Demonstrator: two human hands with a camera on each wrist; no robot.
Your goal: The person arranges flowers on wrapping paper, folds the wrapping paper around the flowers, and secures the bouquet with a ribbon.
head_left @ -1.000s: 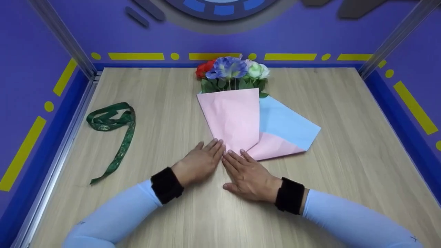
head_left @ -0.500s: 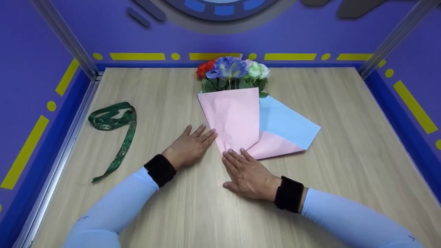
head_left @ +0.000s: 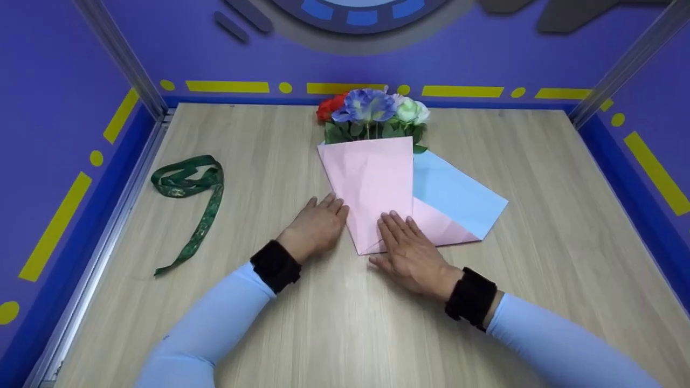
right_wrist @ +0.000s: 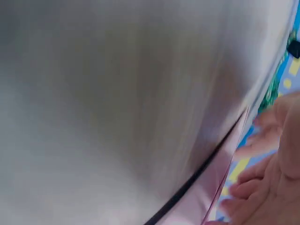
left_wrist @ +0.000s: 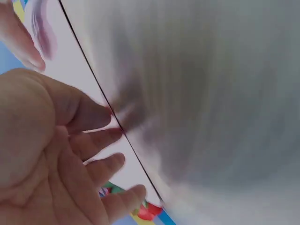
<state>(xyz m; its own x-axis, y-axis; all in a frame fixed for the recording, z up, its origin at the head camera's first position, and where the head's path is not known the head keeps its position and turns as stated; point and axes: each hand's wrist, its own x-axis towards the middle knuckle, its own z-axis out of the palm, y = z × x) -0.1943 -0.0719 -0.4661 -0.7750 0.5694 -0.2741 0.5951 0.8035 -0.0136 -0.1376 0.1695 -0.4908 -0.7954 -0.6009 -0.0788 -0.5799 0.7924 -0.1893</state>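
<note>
Pink paper [head_left: 372, 172] | left wrist: left thumb [left_wrist: 91, 115] at edge | head: hidden

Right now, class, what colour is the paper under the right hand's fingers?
The paper there is pink, clearest in the head view.

I'm looking at a pale wood-grain table [head_left: 323, 339], its grain running between 12 and 6 o'clock. Directly on it I see 2 things. Toward 12 o'clock lies a bouquet [head_left: 383, 183] in pink and light-blue paper, flower heads near the table's far edge, narrow end pointing to 6, a blue corner spread out to 3. Over at 10, well apart from it, lies a green patterned ribbon [head_left: 207, 215], loosely looped, its tail trailing toward 7.
</note>
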